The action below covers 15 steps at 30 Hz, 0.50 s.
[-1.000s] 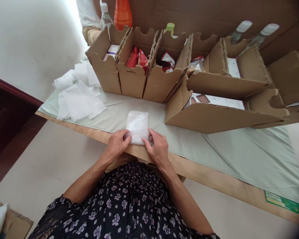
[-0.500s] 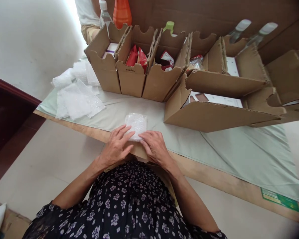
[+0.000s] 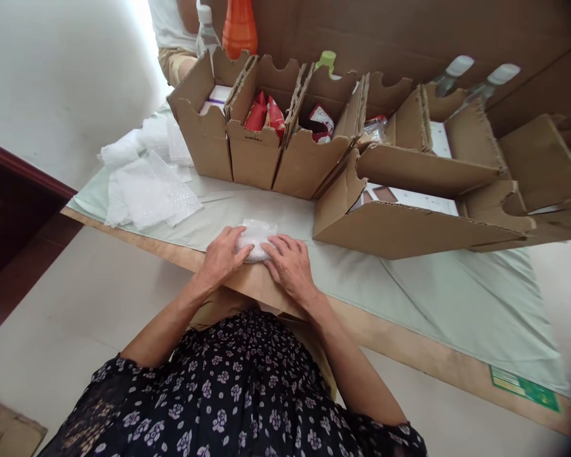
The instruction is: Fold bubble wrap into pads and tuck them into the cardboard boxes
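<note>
A small folded piece of bubble wrap (image 3: 259, 230) lies at the table's front edge, right before me. My left hand (image 3: 223, 254) grips its left side, fingers curled over the edge and thumb on the near part. From the right, my right hand (image 3: 291, 263) holds the other side with bent fingers resting on top. Whether anything is inside the wrap cannot be made out. Left of my hands, a loose pile of bubble wrap sheets (image 3: 152, 190) sits on the pale green cloth (image 3: 219, 204).
Several open cardboard boxes (image 3: 299, 166) stand in a row behind, holding red packets (image 3: 265, 115) and white boxes. One long cardboard box (image 3: 409, 231) lies nearer, to the right. Bottles, one orange (image 3: 239, 32), rise behind them. Another person's arm and clothing (image 3: 174, 32) show at the back left.
The near edge of the bubble wrap has been folded or rolled away from me. Both hands moved slightly forward, and my left fingers now curl round its side. My view shifted a little.
</note>
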### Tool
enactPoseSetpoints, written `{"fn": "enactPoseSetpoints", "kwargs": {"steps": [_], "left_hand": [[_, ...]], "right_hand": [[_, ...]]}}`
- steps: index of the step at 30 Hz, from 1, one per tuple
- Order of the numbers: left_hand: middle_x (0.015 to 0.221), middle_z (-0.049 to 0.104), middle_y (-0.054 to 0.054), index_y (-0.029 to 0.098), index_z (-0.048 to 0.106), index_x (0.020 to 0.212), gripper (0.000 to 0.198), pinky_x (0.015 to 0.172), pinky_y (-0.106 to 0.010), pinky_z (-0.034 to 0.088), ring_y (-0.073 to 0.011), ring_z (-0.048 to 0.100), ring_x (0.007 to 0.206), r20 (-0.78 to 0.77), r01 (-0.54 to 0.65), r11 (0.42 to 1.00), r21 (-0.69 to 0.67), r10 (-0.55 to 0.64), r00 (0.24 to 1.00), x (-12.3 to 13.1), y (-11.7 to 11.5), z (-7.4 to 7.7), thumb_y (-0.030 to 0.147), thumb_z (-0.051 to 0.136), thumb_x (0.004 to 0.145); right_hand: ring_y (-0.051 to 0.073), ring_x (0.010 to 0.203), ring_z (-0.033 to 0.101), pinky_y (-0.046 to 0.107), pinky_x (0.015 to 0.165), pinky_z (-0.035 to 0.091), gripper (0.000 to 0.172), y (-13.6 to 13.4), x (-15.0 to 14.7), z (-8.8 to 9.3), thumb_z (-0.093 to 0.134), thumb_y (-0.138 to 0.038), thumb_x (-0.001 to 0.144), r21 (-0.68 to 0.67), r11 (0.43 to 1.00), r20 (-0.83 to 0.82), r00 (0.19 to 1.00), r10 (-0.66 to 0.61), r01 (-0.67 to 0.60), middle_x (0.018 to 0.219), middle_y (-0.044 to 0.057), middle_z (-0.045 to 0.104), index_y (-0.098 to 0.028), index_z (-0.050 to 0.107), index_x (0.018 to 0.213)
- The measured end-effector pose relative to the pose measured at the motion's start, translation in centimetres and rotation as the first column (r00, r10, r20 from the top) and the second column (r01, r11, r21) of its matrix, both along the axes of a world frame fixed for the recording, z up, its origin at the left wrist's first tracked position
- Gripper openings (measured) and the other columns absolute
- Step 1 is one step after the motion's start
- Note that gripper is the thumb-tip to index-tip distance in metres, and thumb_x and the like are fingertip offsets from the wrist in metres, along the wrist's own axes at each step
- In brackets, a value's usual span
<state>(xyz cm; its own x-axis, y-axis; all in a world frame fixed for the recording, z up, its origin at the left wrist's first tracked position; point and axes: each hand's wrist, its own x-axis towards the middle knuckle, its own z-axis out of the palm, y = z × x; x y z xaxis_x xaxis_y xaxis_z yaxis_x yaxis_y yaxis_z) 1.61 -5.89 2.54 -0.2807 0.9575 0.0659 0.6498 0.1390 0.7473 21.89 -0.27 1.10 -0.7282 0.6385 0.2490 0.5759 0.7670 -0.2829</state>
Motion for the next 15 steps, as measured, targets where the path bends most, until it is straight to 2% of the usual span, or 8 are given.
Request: {"fn": "enactPoseSetpoints", "kwargs": {"steps": [2, 4, 7, 9, 11, 13, 15], "left_hand": [[0.106, 0.071, -0.009, 0.016, 0.068, 0.121, 0.041, 0.084, -0.034, 0.055, -0.0192, 0.065, 0.084, 0.120, -0.144, 0.987, 0.072, 0.135, 0.984, 0.3, -1.1, 0.4, 0.037, 0.068, 0.087], [0.101, 0.070, -0.008, 0.015, 0.067, 0.117, 0.041, 0.078, -0.031, 0.055, -0.0185, 0.066, 0.085, 0.356, -0.219, 0.976, 0.022, 0.197, 0.914, 0.7, -2.5, 0.8, 0.044, 0.068, 0.088], [0.106, 0.073, -0.011, 0.014, 0.066, 0.116, 0.051, 0.070, -0.030, 0.056, -0.0194, 0.069, 0.085, 0.670, -0.127, 0.983, -0.134, 0.184, 0.719, 1.6, -4.2, 1.4, 0.049, 0.075, 0.081], [0.107, 0.073, -0.011, 0.013, 0.064, 0.121, 0.057, 0.061, -0.027, 0.052, -0.0170, 0.067, 0.079, 0.730, -0.089, 0.982, -0.168, 0.185, 0.657, 2.0, -4.9, 1.9, 0.046, 0.079, 0.077], [0.101, 0.072, -0.007, 0.015, 0.063, 0.126, 0.058, 0.056, -0.023, 0.047, -0.0131, 0.063, 0.073, 0.714, -0.159, 0.977, -0.138, 0.210, 0.668, 2.1, -5.3, 2.4, 0.041, 0.079, 0.077], [0.095, 0.071, -0.004, 0.016, 0.064, 0.124, 0.054, 0.057, -0.022, 0.047, -0.0120, 0.062, 0.071, 0.704, -0.220, 0.968, -0.120, 0.239, 0.669, 2.0, -5.7, 2.7, 0.038, 0.080, 0.077], [0.095, 0.072, -0.005, 0.015, 0.066, 0.117, 0.052, 0.063, -0.025, 0.052, -0.0150, 0.066, 0.077, 0.744, -0.185, 0.968, -0.169, 0.248, 0.620, 2.0, -5.9, 2.8, 0.039, 0.083, 0.074]], "right_hand": [[0.032, 0.130, 0.058, 0.051, 0.106, 0.041, 0.030, 0.8, -0.4, -0.1, 0.061, -0.023, 0.098, -0.039, 0.999, -0.045, 0.999, -0.026, 0.024, 0.131, 0.012, 0.074, -0.022, 0.070, 0.127], [0.030, 0.126, 0.060, 0.049, 0.105, 0.042, 0.030, 1.1, -0.3, 0.0, 0.060, -0.025, 0.099, -0.097, 0.994, -0.115, 0.991, -0.065, 0.054, 0.126, 0.009, 0.076, -0.023, 0.071, 0.127], [0.029, 0.122, 0.063, 0.047, 0.101, 0.044, 0.030, 0.8, 0.2, 0.0, 0.058, -0.028, 0.100, -0.167, 0.983, -0.174, 0.978, -0.111, 0.082, 0.127, 0.008, 0.076, -0.025, 0.071, 0.127], [0.029, 0.122, 0.063, 0.047, 0.101, 0.045, 0.030, 0.4, 0.6, 0.1, 0.058, -0.028, 0.100, -0.179, 0.980, -0.180, 0.977, -0.117, 0.085, 0.127, 0.008, 0.076, -0.025, 0.072, 0.126], [0.030, 0.122, 0.063, 0.049, 0.102, 0.045, 0.030, 0.0, 0.8, 0.1, 0.057, -0.027, 0.100, -0.183, 0.979, -0.188, 0.975, -0.123, 0.088, 0.125, 0.009, 0.076, -0.025, 0.073, 0.125], [0.030, 0.120, 0.064, 0.049, 0.102, 0.046, 0.030, -0.4, 1.0, 0.4, 0.056, -0.027, 0.100, -0.202, 0.974, -0.211, 0.967, -0.142, 0.099, 0.123, 0.009, 0.077, -0.026, 0.074, 0.125], [0.028, 0.118, 0.065, 0.048, 0.102, 0.046, 0.030, -1.1, 1.0, 0.9, 0.054, -0.028, 0.101, -0.246, 0.963, -0.244, 0.955, -0.167, 0.105, 0.121, 0.009, 0.078, -0.025, 0.074, 0.124]]}}
